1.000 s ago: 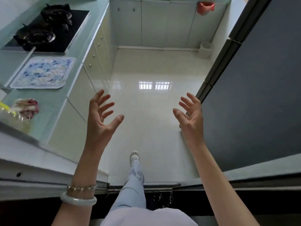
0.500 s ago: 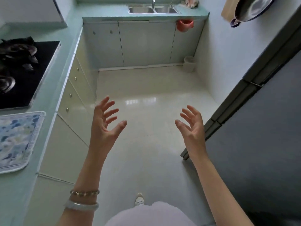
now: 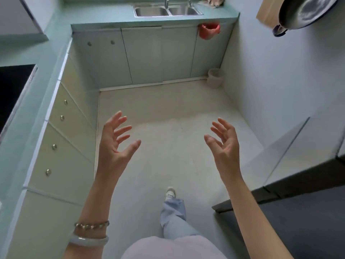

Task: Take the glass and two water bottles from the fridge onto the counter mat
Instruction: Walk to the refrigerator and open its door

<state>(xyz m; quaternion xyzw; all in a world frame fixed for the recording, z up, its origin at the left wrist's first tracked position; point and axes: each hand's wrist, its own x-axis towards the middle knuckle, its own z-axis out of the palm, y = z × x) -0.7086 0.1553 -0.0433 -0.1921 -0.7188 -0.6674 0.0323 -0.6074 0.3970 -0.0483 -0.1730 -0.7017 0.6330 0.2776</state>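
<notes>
My left hand [image 3: 116, 144] and my right hand [image 3: 225, 146] are raised in front of me over the kitchen floor, palms turned toward each other, fingers spread, holding nothing. The dark grey fridge [image 3: 306, 217] stands at the right with its doors closed; its near corner is just right of my right forearm. No glass, water bottle or counter mat is in view.
A green counter [image 3: 28, 131] with drawers runs along the left, with the black stove [image 3: 13, 85] on it. A steel double sink [image 3: 168, 11] lies at the far end, a red holder [image 3: 208, 30] below its edge, a small bin [image 3: 215, 77] on the floor, a pan [image 3: 306, 12] on the right wall.
My view has moved forward into the kitchen: the patterned mat and most of the stove slid out at the left, and the sink came closer. Both hands stayed raised and open.
</notes>
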